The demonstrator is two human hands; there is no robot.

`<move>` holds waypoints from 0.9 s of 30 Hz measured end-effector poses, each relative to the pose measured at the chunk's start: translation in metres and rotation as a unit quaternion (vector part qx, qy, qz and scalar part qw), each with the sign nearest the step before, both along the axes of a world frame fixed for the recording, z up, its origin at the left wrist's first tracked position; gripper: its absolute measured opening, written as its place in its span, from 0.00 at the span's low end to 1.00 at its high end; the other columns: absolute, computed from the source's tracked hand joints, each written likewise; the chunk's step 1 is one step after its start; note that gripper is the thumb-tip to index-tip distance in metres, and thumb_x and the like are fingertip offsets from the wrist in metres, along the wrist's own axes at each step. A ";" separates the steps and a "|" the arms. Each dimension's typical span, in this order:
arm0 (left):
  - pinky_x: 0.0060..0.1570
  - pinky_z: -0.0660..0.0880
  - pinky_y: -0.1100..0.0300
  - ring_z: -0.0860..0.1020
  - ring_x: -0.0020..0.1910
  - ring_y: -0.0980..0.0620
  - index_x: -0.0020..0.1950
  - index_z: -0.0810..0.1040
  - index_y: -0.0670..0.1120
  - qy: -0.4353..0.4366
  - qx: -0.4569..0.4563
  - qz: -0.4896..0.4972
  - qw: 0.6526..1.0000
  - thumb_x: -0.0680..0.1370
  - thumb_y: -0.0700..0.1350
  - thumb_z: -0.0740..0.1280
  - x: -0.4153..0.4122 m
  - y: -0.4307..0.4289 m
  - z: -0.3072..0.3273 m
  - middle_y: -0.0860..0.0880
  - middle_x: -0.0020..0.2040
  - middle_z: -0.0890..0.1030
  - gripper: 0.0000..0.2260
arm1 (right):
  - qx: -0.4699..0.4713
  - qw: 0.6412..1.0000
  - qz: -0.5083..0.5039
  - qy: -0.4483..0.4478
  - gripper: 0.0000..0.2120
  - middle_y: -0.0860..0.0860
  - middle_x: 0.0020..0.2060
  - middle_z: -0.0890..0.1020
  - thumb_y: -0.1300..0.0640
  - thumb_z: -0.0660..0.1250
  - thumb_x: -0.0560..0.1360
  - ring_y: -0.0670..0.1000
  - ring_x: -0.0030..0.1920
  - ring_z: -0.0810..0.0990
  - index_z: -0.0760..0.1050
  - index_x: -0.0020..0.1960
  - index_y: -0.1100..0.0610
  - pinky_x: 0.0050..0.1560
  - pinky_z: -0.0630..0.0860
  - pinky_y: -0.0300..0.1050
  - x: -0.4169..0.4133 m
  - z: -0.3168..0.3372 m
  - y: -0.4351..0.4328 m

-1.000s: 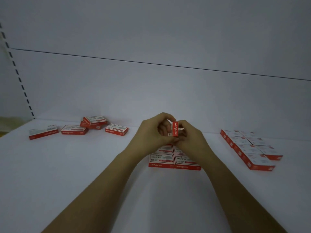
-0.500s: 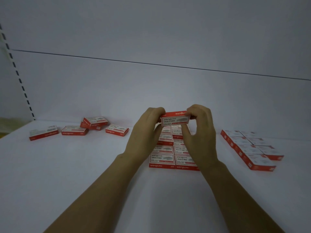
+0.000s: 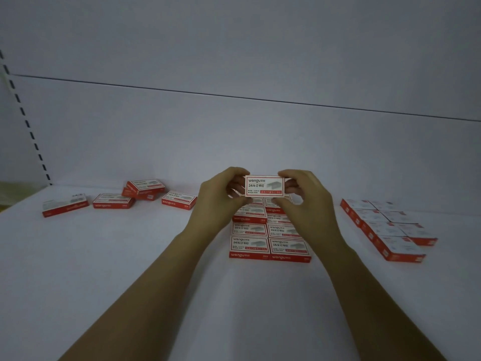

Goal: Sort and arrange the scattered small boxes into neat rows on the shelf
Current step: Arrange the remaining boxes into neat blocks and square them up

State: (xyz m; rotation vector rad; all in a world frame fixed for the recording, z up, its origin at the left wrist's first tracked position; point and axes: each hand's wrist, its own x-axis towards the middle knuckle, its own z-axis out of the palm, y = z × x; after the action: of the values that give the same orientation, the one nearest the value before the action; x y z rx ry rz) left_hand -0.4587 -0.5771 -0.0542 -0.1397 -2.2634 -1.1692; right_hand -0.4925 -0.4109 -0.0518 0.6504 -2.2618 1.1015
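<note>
— Where is the box being handled?

— The small red-and-white cardboard staple box (image 3: 264,186) is up off the shelf, held between both hands. Its printed white face is turned toward the camera and its long edge is level.

— How are the hands set on it?

— The left hand (image 3: 221,196) pinches the box's left end with curled fingers, and the right hand (image 3: 307,201) pinches the right end likewise. Only the box's length keeps them apart.

— What lies under them?

— Just below the hands, a two-column block of matching boxes (image 3: 270,238) lies flat on the white shelf board (image 3: 130,269), neighbours touching. Its far rows are hidden behind the hands, so I cannot tell how many there are.

— And to the sides?

— Well out to the right of the right hand, a second two-column block (image 3: 387,227) sits skewed on the board. To the left of the left hand the boxes are loose. The nearest is a single flat box (image 3: 179,200). Next is a tilted box (image 3: 145,187) propped on another. Then comes a flat box (image 3: 113,201), and farthest out a last box (image 3: 65,205), too dim to read.

— Beyond the hands?

— A pale back panel (image 3: 234,139), with a slotted upright (image 3: 26,121) far to the left.
</note>
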 end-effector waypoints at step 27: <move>0.42 0.73 0.71 0.75 0.46 0.56 0.62 0.73 0.46 -0.077 -0.070 0.007 0.995 0.73 0.40 0.72 0.007 0.011 0.005 0.52 0.52 0.79 0.19 | 0.084 0.994 -0.001 -0.066 0.21 0.52 0.62 0.74 0.59 0.68 0.74 0.47 0.54 0.76 0.71 0.66 0.55 0.53 0.70 0.35 0.007 -0.001 0.001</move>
State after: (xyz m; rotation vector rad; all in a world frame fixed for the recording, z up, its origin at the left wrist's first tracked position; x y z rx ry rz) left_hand -0.4520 -0.5664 -0.0494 -0.0891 -2.4781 -1.0452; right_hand -0.4857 -0.4096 -0.0526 0.6586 -2.4893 0.9860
